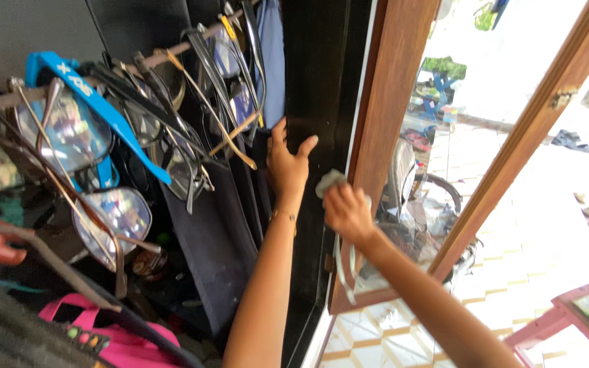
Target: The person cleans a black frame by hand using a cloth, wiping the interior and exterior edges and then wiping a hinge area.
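our right hand [346, 212] bunched around pale cloth [329, 181], soft, light, pinch anywhere; left hand [288, 163] open, flat on black cabinet panel [315, 82].

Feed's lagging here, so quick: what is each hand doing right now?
Left hand: open, fingers spread flat against the black panel.
Right hand: closed around a small pale cloth, held at the panel's edge.
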